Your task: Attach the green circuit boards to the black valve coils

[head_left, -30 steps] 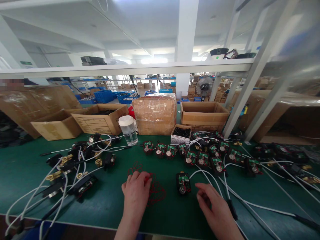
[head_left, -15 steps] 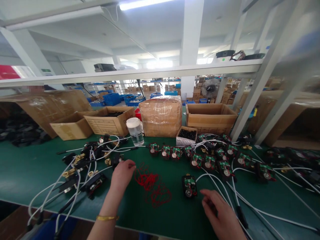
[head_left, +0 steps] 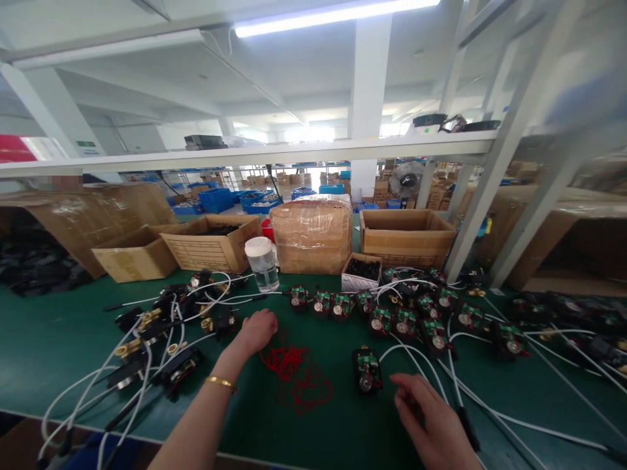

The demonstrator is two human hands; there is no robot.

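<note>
My left hand is over the green bench at the upper left edge of a loose tangle of red wires. Its fingers curl downward and look closed; what they hold, if anything, is hidden. Right of the wires lies a black housing with a green circuit board, its white cable running off to the right. My right hand rests beside this housing, just apart from it. Its fingers are loosely bent, with the thumb away from them, and nothing shows between them.
Several similar housings with white cables spread along the right. More units with brass fittings lie tangled at left. Behind stand a water bottle, a small box of black parts and cardboard boxes. A shelf crosses above.
My left hand has moved right and slightly forward, to the edge of the red wires. My right hand has stayed almost in place beside the housing. The view has tilted slightly upward.
</note>
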